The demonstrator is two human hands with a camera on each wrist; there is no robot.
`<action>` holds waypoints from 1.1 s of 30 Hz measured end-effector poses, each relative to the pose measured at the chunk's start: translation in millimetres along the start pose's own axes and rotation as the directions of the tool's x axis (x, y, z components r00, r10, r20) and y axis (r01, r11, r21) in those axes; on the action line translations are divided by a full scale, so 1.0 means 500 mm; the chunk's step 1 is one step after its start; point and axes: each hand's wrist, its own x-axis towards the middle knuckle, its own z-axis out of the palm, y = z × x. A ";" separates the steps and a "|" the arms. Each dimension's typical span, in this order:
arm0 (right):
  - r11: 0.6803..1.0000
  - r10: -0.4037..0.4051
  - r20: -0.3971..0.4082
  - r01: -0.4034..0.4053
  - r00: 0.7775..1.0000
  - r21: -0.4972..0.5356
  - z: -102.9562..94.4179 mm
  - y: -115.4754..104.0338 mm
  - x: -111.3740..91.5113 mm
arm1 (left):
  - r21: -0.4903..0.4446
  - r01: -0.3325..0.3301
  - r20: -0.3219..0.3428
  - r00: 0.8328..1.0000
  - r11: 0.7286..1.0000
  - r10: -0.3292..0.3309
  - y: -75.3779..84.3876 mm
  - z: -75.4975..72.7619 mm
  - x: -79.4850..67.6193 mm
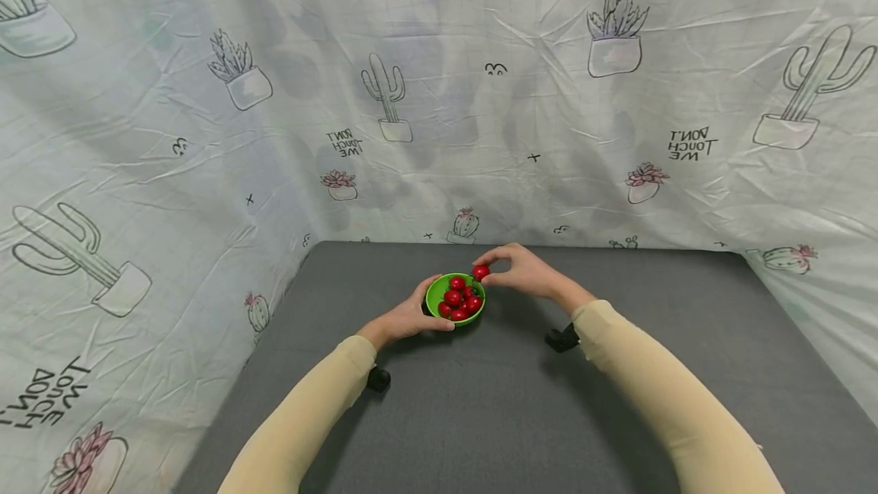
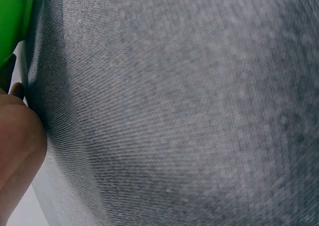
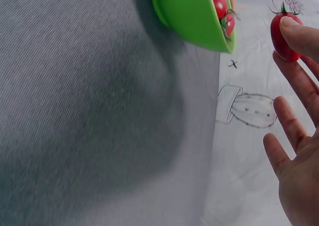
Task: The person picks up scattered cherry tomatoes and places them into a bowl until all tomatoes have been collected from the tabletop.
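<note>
A green bowl (image 1: 435,294) holds several red cherry tomatoes (image 1: 453,298), some with green stems. My left hand (image 1: 409,317) grips the bowl from the left, thumb along its near side and fingers round the far side. Just above the bowl's far right rim, my right hand (image 1: 524,271) pinches one cherry tomato (image 3: 285,39) between thumb and fingers. In the right wrist view that tomato has a green stem and is apart from the bowl (image 3: 194,17); the other fingers are spread. The left wrist view catches only part of the left hand (image 2: 20,141) and the bowl's side.
A dark grey table (image 1: 466,410) lies under both hands. Behind it and to the left hangs a pale curtain (image 1: 439,97) printed with cacti and potted plants. Black wrist straps (image 1: 562,339) show at both sleeves.
</note>
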 end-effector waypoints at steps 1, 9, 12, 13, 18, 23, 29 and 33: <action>1.000 -0.002 0.002 0.002 1.000 0.001 0.003 -0.002 0.004 | -0.002 0.000 0.004 1.000 1.000 0.000 -0.001 -0.001 0.001; 0.999 -0.013 0.004 0.013 1.000 -0.034 0.026 -0.013 0.031 | -0.009 0.002 0.012 1.000 1.000 -0.002 0.003 -0.002 -0.001; 0.999 -0.024 0.007 0.024 1.000 -0.031 0.033 -0.017 0.040 | -0.012 0.007 0.011 1.000 1.000 -0.006 0.003 -0.002 -0.002; 0.999 -0.027 0.009 0.028 1.000 -0.029 0.035 -0.019 0.042 | -0.014 0.008 0.012 1.000 1.000 -0.007 0.003 -0.003 -0.002; 0.999 -0.032 0.016 0.032 0.999 -0.022 0.046 -0.027 0.054 | -0.015 0.003 0.018 1.000 1.000 -0.003 0.004 -0.004 -0.003; 0.999 -0.046 0.028 0.046 0.999 0.004 0.056 -0.031 0.067 | -0.024 0.002 0.022 1.000 1.000 -0.001 0.005 -0.004 -0.005; 0.995 -0.090 0.057 0.087 0.994 0.042 0.068 -0.030 0.084 | -0.029 0.007 0.023 1.000 1.000 -0.006 0.003 -0.005 -0.004; 0.995 -0.098 0.065 0.097 0.993 0.030 0.076 -0.033 0.094 | -0.031 0.007 0.027 1.000 1.000 -0.006 0.002 -0.005 -0.006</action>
